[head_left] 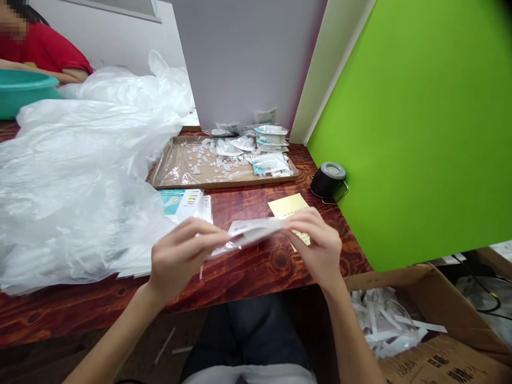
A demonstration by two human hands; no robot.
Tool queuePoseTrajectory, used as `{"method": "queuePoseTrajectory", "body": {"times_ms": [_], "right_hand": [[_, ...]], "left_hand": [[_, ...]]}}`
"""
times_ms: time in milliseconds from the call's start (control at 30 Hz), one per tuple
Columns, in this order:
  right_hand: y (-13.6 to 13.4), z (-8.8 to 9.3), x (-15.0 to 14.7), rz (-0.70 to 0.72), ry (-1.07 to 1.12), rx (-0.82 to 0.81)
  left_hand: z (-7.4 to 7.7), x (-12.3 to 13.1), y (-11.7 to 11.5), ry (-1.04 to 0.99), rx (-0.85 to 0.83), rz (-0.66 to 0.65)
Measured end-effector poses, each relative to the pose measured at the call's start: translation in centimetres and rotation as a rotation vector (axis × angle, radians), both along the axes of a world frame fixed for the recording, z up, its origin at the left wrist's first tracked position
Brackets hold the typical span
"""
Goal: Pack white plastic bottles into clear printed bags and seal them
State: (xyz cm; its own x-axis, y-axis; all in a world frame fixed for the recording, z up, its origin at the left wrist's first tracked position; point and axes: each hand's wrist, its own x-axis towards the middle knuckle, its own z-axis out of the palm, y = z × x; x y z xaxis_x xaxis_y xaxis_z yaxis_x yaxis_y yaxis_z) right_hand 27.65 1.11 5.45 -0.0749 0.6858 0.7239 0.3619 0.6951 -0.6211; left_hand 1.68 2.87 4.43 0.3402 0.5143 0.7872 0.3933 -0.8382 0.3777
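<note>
Two hands, ours: we are pinching one **packet** (248, 233) above the table (80, 314). The left hand (178, 261) has its fingers (208, 234) together, clamped on the packet's left end; the right hand (318, 248) has its fingers (304, 224) clamped on the right end.

Also counted, we are listing:
- one yellow note (288, 207), just beneath the right hand;
- one stack of teal-and-white cards (182, 205), near the left hand;
- one tray (224, 184), holding many packets (270, 154), too overlapped to count, and many loose white pieces (200, 160);
- one black spool (327, 178);
- one heap of plastic sheeting (72, 181);
- one teal basin (24, 90), beside one person in red (44, 53);
- one carton (436, 320) of white strips (384, 325).
</note>
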Motion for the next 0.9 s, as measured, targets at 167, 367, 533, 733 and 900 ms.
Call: {"method": "queuePoseTrajectory", "body": {"times_ms": [167,367,533,733,900], "right_hand": [[-3.8,-5.7,0.6,0.046,-0.252,-0.046],[-5.4,-8.6,0.9,0.044,-0.324,-0.122],[-5.5,-7.9,1.2,0.045,-0.392,-0.197],[-6.6,-7.4,1.5,-0.035,-0.551,-0.23],[-7.4,-7.0,1.5,-0.056,-0.681,-0.282]], "left_hand": [[-4.3,-1.8,-2.4,0.457,0.201,-0.116],[-6.3,-1.6,-3.4,0.559,0.157,-0.14],[-5.4,-1.6,-3.4,0.567,0.025,-0.142],[-4.9,-1.0,-3.9,0.544,-0.088,-0.091],[-4.9,-0.3,-6.1,0.538,-0.336,0.039]]}}
